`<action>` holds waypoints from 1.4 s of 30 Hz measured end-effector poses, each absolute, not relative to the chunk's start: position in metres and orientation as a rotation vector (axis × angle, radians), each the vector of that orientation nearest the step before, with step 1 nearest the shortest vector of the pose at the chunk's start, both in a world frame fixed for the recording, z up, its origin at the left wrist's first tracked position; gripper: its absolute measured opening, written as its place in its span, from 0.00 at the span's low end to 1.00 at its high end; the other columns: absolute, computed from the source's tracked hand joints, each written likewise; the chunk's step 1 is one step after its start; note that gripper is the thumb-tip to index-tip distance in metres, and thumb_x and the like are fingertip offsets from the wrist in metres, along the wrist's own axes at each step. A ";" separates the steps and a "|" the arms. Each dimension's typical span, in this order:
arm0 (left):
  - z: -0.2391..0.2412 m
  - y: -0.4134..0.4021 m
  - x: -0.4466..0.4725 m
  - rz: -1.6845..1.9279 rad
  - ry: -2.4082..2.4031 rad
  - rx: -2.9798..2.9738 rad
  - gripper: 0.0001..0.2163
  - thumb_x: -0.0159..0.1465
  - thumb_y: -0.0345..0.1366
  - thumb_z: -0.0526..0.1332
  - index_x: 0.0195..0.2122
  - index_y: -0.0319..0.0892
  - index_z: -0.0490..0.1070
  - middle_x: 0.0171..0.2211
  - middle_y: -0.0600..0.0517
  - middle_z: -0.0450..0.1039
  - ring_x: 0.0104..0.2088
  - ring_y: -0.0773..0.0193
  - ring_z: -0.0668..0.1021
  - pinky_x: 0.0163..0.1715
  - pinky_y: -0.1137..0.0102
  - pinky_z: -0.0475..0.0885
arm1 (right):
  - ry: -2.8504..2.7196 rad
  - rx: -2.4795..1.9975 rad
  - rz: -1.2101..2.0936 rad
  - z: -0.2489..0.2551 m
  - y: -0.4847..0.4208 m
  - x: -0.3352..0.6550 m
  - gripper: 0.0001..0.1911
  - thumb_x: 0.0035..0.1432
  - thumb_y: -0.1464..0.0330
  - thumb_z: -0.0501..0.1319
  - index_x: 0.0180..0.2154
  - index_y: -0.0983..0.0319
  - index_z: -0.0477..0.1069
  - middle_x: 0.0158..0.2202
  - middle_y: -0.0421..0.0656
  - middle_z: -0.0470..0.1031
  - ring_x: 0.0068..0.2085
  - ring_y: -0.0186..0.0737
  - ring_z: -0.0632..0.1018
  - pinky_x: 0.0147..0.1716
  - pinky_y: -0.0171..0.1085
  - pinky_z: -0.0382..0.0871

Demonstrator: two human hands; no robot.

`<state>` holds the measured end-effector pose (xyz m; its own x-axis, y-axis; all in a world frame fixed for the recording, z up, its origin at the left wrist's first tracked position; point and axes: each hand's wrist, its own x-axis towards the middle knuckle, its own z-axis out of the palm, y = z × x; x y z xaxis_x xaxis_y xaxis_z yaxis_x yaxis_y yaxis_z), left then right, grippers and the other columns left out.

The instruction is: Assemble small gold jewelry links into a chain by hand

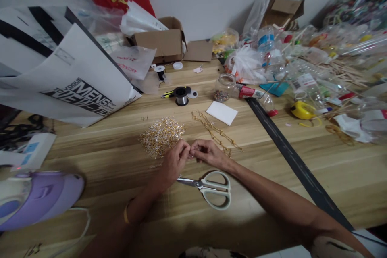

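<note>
Close together over the middle of the table, my left hand [177, 158] and my right hand [208, 153] both pinch at one spot. Whatever lies between the fingertips is too small to make out. Just beyond my left hand spreads a pile of small gold and clear pieces [161, 135]. Gold beaded chains [216, 129] lie beyond my right hand, partly hidden by it. Below the hands rest scissors with pale green handles [204, 185], their blades pointing left toward my left wrist.
A wire spool [181, 96], a white card [222, 113] and a bead jar [225, 87] stand farther back. Plastic bottles and sticks crowd the right, near a yellow tape measure [303, 110]. At left are a white bag [69, 76] and a purple appliance [51, 193].
</note>
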<state>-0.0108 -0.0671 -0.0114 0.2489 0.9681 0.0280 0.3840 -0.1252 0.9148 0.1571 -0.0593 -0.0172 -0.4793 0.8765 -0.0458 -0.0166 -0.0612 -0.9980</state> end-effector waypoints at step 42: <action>-0.009 -0.058 -0.015 0.792 1.132 1.213 0.10 0.50 0.40 0.67 0.24 0.38 0.73 0.19 0.52 0.74 0.22 0.67 0.75 0.25 0.72 0.73 | -1.726 -0.945 1.195 -0.020 -0.055 0.163 0.09 0.58 0.65 0.60 0.35 0.64 0.72 0.30 0.41 0.68 0.30 0.34 0.69 0.28 0.32 0.63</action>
<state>-0.0148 -0.0578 -0.0090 0.2864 0.9290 -0.2345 0.0982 0.2151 0.9717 0.1634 -0.0554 -0.0197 -0.3868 0.8997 0.2022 0.1272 0.2692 -0.9546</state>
